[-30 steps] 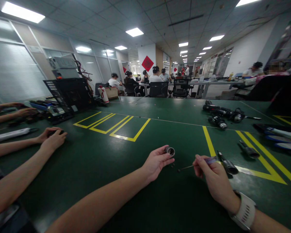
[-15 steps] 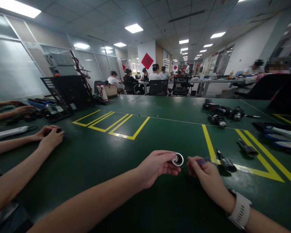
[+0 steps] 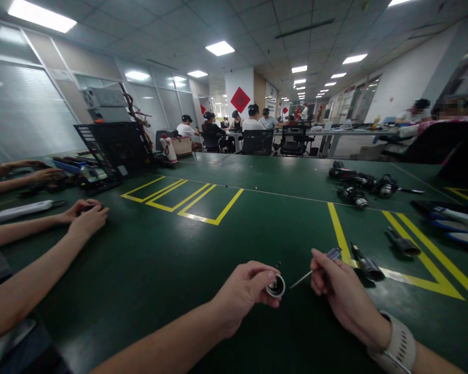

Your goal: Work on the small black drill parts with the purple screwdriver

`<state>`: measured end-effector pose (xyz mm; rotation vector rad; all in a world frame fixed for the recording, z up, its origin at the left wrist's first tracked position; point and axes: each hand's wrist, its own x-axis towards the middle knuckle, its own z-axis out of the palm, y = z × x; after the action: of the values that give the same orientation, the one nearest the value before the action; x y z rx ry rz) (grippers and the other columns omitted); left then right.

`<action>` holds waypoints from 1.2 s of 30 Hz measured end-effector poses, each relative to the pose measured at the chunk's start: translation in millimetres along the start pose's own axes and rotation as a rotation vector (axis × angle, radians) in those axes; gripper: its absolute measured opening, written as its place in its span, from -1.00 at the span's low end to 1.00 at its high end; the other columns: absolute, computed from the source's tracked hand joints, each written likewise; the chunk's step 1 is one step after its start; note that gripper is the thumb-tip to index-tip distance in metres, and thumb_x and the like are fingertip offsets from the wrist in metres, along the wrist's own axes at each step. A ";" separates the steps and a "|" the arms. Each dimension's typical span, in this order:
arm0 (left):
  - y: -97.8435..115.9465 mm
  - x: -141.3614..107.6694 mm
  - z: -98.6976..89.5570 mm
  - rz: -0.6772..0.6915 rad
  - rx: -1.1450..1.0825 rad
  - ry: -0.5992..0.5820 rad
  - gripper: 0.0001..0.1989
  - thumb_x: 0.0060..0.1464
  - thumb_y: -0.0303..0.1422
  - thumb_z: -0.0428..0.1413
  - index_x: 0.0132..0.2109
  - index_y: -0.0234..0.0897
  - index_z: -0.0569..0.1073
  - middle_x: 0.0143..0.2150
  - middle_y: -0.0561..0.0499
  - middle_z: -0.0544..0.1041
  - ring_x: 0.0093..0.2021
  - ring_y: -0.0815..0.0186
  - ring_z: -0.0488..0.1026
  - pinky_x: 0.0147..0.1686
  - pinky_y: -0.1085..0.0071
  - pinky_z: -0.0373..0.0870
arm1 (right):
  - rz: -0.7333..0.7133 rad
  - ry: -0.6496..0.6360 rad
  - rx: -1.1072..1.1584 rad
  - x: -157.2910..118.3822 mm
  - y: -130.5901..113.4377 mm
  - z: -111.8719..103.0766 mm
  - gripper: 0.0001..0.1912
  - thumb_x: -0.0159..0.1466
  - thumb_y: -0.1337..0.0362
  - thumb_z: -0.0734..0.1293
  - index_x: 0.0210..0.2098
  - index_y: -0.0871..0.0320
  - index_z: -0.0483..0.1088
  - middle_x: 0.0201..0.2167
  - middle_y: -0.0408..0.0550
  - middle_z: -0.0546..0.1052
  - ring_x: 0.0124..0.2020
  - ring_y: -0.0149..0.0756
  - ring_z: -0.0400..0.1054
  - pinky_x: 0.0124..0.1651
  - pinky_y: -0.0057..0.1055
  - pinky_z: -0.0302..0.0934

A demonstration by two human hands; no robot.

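My left hand (image 3: 247, 293) is closed around a small round metal-rimmed part (image 3: 276, 286), its hollow dark opening facing up toward me. In my right hand (image 3: 337, 283) is a small screwdriver (image 3: 301, 279), gripped by its translucent purplish handle, with the thin shaft pointing left. The shaft's tip lies just to the right of the round part, apart from it. A few tiny dark pieces (image 3: 278, 264) show on the table beyond my left fingers. Close to my right hand, a dark tapered housing (image 3: 368, 266) lies on the table.
Another dark housing (image 3: 405, 244) lies farther right, beside yellow tape lines (image 3: 339, 231). Black tool-like assemblies (image 3: 359, 184) sit at the back right of the green table (image 3: 159, 270). At left, another person's hands (image 3: 86, 215) hold a small dark object near a white elongated tool (image 3: 21, 210).
My left hand has moved down and slightly left with the round part. The screwdriver has drawn away to the right, so its shaft now shows. The tiny dark pieces have come into sight.
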<state>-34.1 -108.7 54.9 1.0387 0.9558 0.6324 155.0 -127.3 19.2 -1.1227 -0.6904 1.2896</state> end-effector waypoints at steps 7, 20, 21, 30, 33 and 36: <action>-5.9 3.9 -5.9 0.062 -0.057 0.064 -0.69 0.13 -0.46 0.01 0.03 -0.34 0.40 -0.21 -0.09 0.49 -0.35 0.35 0.47 -0.32 0.36 0.42 | -0.116 -0.138 0.101 -29.3 -24.6 15.4 -0.68 0.15 0.09 0.35 -0.58 0.18 0.36 -0.74 -0.24 0.30 -0.68 -0.49 0.14 -0.60 -0.53 0.09; -7.7 -1.5 -3.8 0.026 -0.107 0.069 -0.67 0.01 -0.54 0.09 -0.03 -0.34 0.48 -0.05 -0.11 0.50 -0.06 0.24 0.44 -0.01 0.27 0.37 | -0.725 -0.291 -0.614 -47.6 -15.2 9.5 -0.75 0.32 0.28 0.16 -0.45 0.11 0.38 -0.56 -0.17 0.42 -0.52 -0.41 0.32 -0.47 -0.52 0.22; -8.1 -1.5 -3.3 0.037 -0.093 0.072 -0.67 -0.01 -0.54 0.11 -0.04 -0.34 0.48 -0.08 -0.11 0.51 -0.08 0.24 0.44 -0.03 0.27 0.38 | -0.761 -0.310 -0.673 -49.5 -16.9 10.4 -0.76 0.31 0.30 0.16 -0.45 0.11 0.36 -0.56 -0.17 0.42 -0.53 -0.42 0.32 -0.48 -0.52 0.22; -7.5 -1.6 3.3 0.107 -0.075 0.139 -0.65 -0.18 -0.61 0.15 -0.15 -0.40 0.52 -0.19 -0.10 0.55 -0.22 0.27 0.48 -0.21 0.36 0.44 | -1.148 -0.339 -1.003 -57.5 -21.2 20.6 -0.84 0.30 0.35 0.16 -0.32 0.12 0.37 -0.50 -0.09 0.51 -0.45 -0.32 0.43 -0.40 -0.46 0.32; -7.4 -1.8 4.3 0.095 -0.049 0.145 -0.67 -0.21 -0.61 0.15 -0.19 -0.42 0.52 -0.26 -0.10 0.56 -0.28 0.27 0.49 -0.25 0.36 0.44 | -1.199 -0.337 -1.038 -60.2 -22.7 25.9 -0.78 0.32 0.35 0.13 -0.37 0.13 0.37 -0.53 -0.09 0.52 -0.49 -0.34 0.43 -0.44 -0.48 0.31; -9.1 -0.4 4.2 0.097 -0.024 0.154 -0.69 -0.22 -0.60 0.15 -0.21 -0.43 0.53 -0.30 -0.10 0.57 -0.28 0.25 0.50 -0.27 0.36 0.44 | -1.179 -0.341 -1.081 -62.6 -21.7 27.9 -0.74 0.32 0.37 0.12 -0.43 0.14 0.35 -0.57 -0.09 0.50 -0.52 -0.35 0.42 -0.43 -0.47 0.32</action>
<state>-30.5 -114.4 47.5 1.0309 1.0336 0.8118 125.6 -178.6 60.3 -0.9531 -2.0486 -0.0169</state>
